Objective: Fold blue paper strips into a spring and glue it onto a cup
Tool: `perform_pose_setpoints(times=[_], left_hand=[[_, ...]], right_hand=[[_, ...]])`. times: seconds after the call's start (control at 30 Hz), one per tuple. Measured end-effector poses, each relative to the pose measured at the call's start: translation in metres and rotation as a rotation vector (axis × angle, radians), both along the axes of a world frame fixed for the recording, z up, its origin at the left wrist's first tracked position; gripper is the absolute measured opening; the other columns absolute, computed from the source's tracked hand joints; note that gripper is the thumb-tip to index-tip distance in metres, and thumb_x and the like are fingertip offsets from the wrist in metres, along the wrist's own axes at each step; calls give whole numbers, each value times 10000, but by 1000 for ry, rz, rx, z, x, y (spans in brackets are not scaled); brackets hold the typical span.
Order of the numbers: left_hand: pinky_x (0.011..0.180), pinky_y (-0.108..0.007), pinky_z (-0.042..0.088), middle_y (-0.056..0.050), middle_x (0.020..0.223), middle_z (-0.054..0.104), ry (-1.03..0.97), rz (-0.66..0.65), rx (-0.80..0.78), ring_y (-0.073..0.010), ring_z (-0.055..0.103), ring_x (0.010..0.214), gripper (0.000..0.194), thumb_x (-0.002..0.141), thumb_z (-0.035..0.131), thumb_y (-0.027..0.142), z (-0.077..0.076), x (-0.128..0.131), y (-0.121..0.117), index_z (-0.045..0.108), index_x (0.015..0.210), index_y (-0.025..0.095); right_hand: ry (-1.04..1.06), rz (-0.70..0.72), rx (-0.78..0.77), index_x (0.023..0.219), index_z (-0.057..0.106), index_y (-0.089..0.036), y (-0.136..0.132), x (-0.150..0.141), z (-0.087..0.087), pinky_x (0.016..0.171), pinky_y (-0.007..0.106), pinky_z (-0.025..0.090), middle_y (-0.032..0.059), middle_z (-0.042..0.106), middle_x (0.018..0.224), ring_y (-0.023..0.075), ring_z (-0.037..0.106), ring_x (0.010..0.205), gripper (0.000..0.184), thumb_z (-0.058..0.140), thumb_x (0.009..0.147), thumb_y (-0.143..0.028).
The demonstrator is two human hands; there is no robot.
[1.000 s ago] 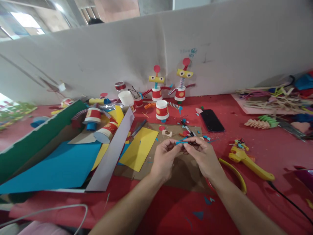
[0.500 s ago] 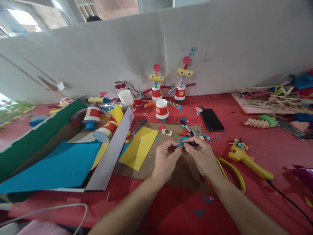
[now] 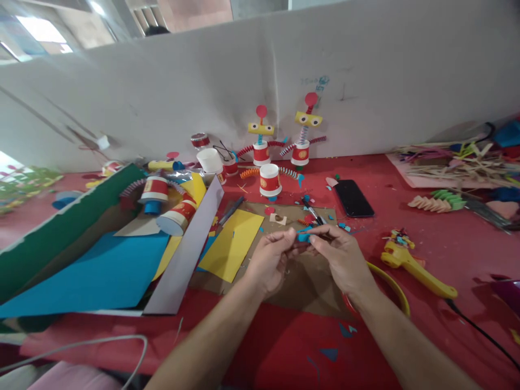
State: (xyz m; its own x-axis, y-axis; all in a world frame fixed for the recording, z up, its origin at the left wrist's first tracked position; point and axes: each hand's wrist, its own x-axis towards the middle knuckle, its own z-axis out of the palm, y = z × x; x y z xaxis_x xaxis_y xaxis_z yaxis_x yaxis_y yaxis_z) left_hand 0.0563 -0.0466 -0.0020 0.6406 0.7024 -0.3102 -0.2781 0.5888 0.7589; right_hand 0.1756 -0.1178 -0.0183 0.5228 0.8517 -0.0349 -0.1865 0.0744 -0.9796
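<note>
Between my two hands is a small blue piece of paper [image 3: 304,236], bent or curled. My left hand [image 3: 271,259] grips its left end between thumb and fingers. On the other side, my right hand [image 3: 340,257] pinches its right end. Both hands are above a brown cardboard sheet [image 3: 300,287]. Just beyond them stands a paper cup [image 3: 270,181], upside down, with an orange and a striped folded-paper arm. Two paper-cup figures with yellow heads, a left one [image 3: 261,154] and a right one [image 3: 300,154], stand behind it.
Yellow paper [image 3: 233,246] lies left of my hands, beside a green-sided box [image 3: 73,233] with blue paper and cup figures. Rightward are a phone [image 3: 353,197], a yellow glue gun [image 3: 418,273] and a yellow ring-shaped object [image 3: 396,287]. A pen [image 3: 314,211] and paper scraps lie ahead.
My left hand has turned and shifted slightly left, and my hands are a little farther apart. More of the blue paper piece now shows between my fingers.
</note>
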Motion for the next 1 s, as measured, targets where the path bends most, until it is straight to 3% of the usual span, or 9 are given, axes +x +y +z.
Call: perform_pose_setpoints(times=[0.07,0.5,0.7,0.83,1.0], left_hand=[[643,-245,475,-30,608,663,5,15,29,-116,604,581,259,532,844,296,-2,-1,1,672,611,119],[629,-227,452,-15,625,669,67,19,109,-110,606,610,233,493,845,167,-3,-2,0,652,621,141],[587,-219,428,-18,575,639,71,7,142,-93,558,563,226,514,842,247,5,-2,1,671,602,130],[600,-229,436,-9,585,641,80,45,149,-97,563,564,257,460,864,223,4,-1,1,654,580,138],[612,-222,443,-9,601,645,68,56,180,-97,579,582,239,500,844,185,2,-1,1,657,639,133]], right_hand=[[-6,22,1,785,676,-200,0,0,0,572,243,459,-10,661,660,112,567,567,179,730,684,-337],[-84,55,23,779,684,-220,-1,-2,4,645,274,467,-1,661,752,140,585,681,147,729,665,-302],[-95,101,56,790,687,-226,-3,1,6,604,265,455,-9,635,694,134,563,634,143,723,678,-308],[-170,78,70,782,695,-226,-3,-1,8,629,270,459,3,638,732,147,570,687,145,730,666,-306],[-206,62,83,801,699,-233,-2,-2,5,661,285,473,16,636,783,158,576,724,148,728,684,-317]])
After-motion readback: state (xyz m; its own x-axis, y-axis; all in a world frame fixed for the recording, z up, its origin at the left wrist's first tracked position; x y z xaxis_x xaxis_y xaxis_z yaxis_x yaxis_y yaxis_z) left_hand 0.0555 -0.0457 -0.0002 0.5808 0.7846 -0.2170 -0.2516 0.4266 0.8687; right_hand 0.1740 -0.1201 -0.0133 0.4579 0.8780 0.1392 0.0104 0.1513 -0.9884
